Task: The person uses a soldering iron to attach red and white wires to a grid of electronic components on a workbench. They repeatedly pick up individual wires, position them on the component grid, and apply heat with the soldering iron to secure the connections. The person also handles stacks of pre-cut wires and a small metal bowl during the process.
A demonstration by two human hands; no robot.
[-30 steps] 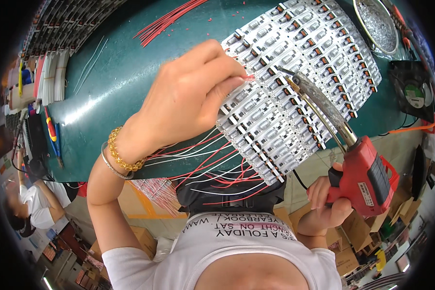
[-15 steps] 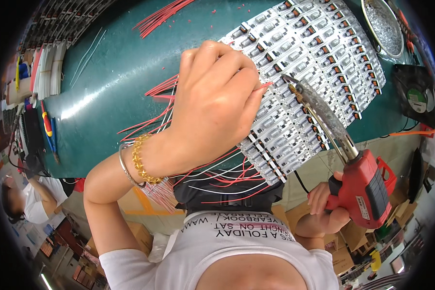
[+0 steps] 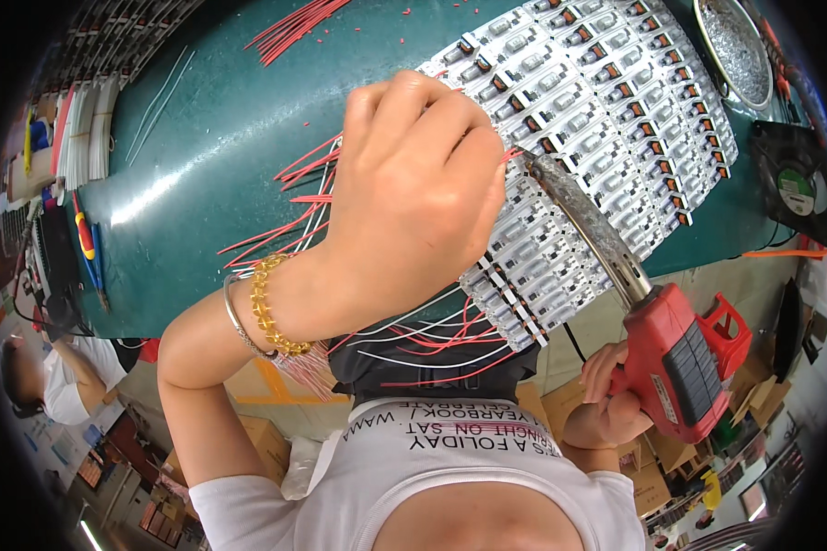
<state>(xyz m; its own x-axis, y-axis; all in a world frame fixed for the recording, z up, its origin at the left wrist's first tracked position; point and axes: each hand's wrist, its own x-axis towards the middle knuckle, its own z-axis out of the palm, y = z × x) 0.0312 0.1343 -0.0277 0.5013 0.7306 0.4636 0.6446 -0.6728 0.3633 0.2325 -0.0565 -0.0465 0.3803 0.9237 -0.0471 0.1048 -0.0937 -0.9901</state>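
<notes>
Up close, the left hand (image 3: 413, 193) pinches a thin red wire (image 3: 508, 156) over the rows of small white circuit boards (image 3: 606, 119) on the green table (image 3: 202, 165), while the right hand (image 3: 606, 404) is clenched around a red soldering gun (image 3: 680, 358), its tip beside the wire.

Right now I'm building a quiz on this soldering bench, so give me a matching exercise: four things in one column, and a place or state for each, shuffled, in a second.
Column one:
1. soldering gun
2. left hand
3. loose red wires
4. metal dish

Column two:
A. at the table's far right corner
B. gripped in the right hand, tip at the circuit boards
C. lying bundled at the far edge of the green mat
D. pinching a thin red wire at the boards

Pairs: 1-B, 2-D, 3-C, 4-A
</notes>
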